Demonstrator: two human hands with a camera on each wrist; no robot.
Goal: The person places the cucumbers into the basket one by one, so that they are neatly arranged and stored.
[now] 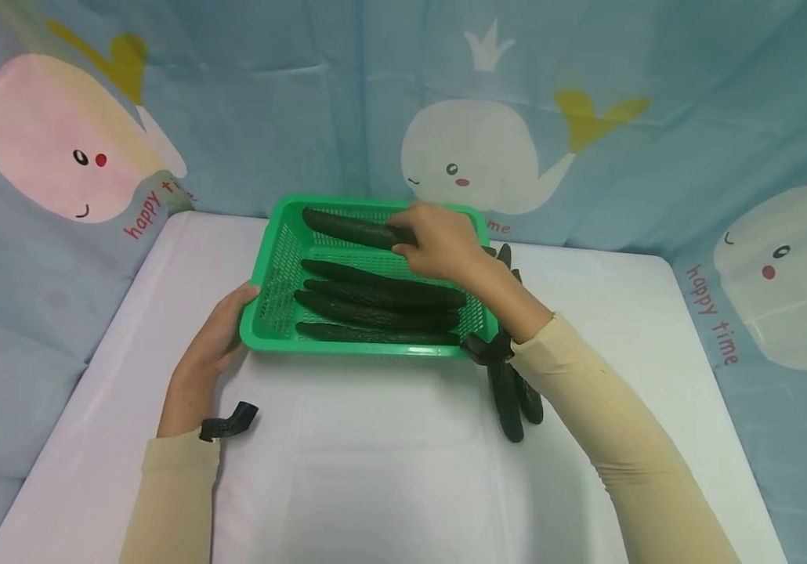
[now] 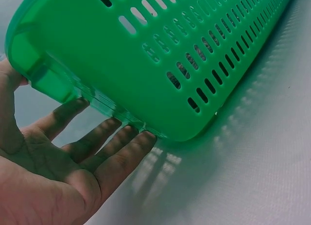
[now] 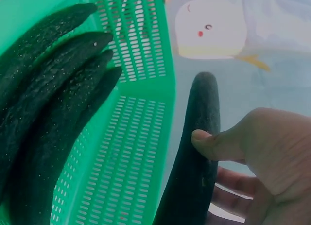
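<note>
My right hand (image 1: 439, 239) grips a dark green cucumber (image 1: 347, 227) near one end, thumb on one side and fingers on the other. The cucumber is held above the back part of a green plastic basket (image 1: 347, 349); in the right wrist view this cucumber (image 3: 192, 181) appears beside the basket's rim. Several more cucumbers (image 1: 375, 316) lie side by side inside, toward the front. At the basket's left end, my left hand (image 1: 223, 329) touches the basket. Its extended fingertips (image 2: 146, 137) rest on the end wall, and the thumb is at the rim.
On the white-covered table (image 1: 389, 486), loose cucumbers (image 1: 505, 395) lie to the right of the basket, partly hidden under the right forearm. A blue curtain (image 1: 291, 117) with printed whales hangs behind and at the sides.
</note>
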